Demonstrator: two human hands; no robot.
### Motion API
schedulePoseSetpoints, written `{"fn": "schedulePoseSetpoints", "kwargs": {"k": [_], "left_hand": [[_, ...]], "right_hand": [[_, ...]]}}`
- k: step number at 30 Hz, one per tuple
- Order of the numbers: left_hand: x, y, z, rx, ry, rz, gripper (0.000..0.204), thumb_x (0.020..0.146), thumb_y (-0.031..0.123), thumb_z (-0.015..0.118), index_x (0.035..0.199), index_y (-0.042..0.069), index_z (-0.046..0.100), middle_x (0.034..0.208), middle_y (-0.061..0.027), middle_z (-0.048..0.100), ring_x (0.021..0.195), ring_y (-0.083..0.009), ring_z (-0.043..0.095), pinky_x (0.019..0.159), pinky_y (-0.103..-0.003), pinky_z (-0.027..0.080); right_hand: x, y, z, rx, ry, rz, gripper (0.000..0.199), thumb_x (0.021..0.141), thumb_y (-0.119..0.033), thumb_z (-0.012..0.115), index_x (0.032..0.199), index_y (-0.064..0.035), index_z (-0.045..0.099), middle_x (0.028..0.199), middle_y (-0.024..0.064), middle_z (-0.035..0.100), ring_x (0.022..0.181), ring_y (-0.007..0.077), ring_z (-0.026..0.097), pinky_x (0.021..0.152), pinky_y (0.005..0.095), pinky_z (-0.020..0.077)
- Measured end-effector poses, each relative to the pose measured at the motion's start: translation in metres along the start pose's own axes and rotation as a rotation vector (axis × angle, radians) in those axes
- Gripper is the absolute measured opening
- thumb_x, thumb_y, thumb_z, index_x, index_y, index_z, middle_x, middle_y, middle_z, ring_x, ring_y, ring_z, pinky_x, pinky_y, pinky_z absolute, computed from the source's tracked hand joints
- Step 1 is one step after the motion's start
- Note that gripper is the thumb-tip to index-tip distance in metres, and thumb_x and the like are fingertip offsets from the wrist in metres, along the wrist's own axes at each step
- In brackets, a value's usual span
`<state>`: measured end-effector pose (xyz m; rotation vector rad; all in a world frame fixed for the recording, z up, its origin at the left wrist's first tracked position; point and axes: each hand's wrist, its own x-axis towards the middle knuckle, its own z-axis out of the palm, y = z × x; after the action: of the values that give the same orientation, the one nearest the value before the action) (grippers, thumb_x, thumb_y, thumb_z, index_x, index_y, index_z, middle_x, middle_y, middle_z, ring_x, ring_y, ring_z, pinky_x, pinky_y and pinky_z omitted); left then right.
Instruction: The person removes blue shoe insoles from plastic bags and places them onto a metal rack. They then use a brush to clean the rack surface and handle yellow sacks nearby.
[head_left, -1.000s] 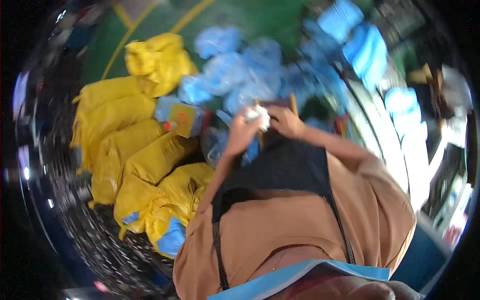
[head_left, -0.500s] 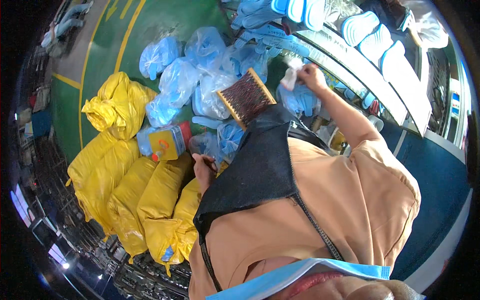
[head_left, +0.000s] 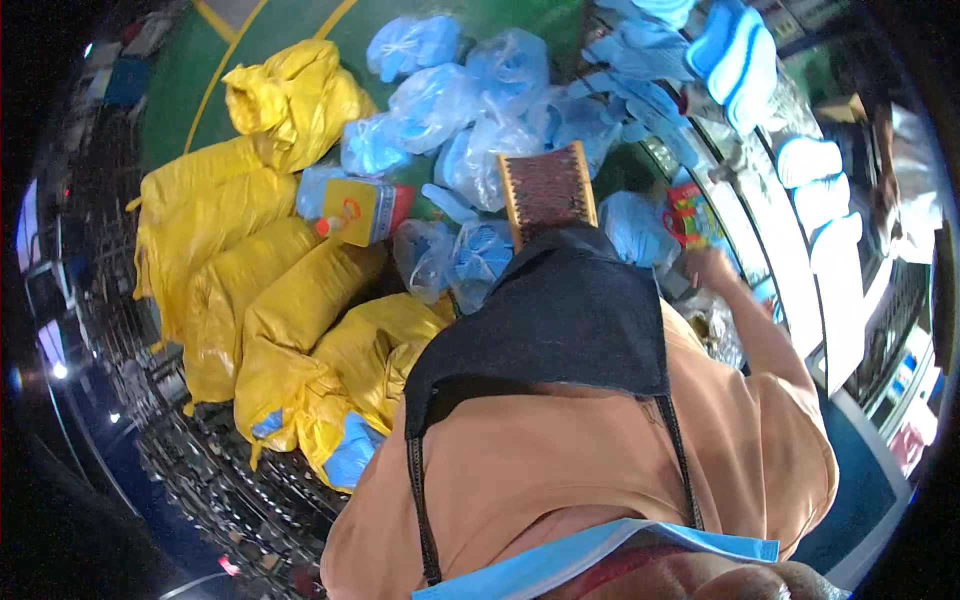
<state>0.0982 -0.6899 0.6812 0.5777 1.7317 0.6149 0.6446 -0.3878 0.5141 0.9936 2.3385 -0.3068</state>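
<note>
My right hand (head_left: 708,268) reaches down between my apron and the white conveyor edge on the right. Its fingers are blurred and partly hidden, so any grip does not show. Just beyond it lie a clear bag of blue soles (head_left: 638,228) and a red, yellow and green packet (head_left: 690,212). Crumpled clear plastic (head_left: 722,335) is below the hand, beside my body. My left hand is out of sight. A low woven stool (head_left: 548,188) with a wooden frame stands directly in front of my black apron (head_left: 545,325).
Yellow sacks (head_left: 215,210) lie in a row at left. Clear bags of blue soles (head_left: 435,105) are heaped ahead on the green floor. A yellow-and-red container (head_left: 350,212) sits between them. Loose blue soles (head_left: 808,165) lie on the conveyor (head_left: 830,300); another person's arm (head_left: 886,185) is beyond.
My right hand has come down and nearer my body; the white crumpled piece no longer shows in it. My left hand has gone out of view. The view has turned, bringing the stool upright ahead.
</note>
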Motion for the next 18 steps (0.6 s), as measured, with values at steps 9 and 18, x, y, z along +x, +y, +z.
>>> {"fn": "schedulePoseSetpoints", "kwargs": {"k": [9, 18], "left_hand": [[-0.002, -0.009, 0.008, -0.154, 0.205, 0.100, 0.048, 0.097, 0.045, 0.045, 0.110, 0.002, 0.064, 0.089, -0.0073, 0.067, 0.078, -0.0168, 0.061, 0.072, -0.029, 0.048], [-0.008, -0.022, 0.021, -0.244, 0.298, 0.169, 0.041, 0.095, 0.038, 0.048, 0.109, 0.003, 0.065, 0.090, -0.0063, 0.067, 0.077, -0.0168, 0.061, 0.072, -0.029, 0.047]], "right_hand": [[0.031, -0.014, -0.072, 0.655, 0.055, 0.266, 0.019, 0.083, -0.022, 0.058, 0.094, -0.0086, 0.067, 0.088, 0.0127, 0.069, 0.080, 0.0248, 0.068, 0.063, 0.0355, 0.0514], [0.045, 0.001, -0.182, 0.736, 0.296, 0.254, 0.017, 0.083, -0.021, 0.059, 0.093, -0.0082, 0.066, 0.088, 0.0114, 0.068, 0.079, 0.0233, 0.066, 0.064, 0.0348, 0.0506]]}}
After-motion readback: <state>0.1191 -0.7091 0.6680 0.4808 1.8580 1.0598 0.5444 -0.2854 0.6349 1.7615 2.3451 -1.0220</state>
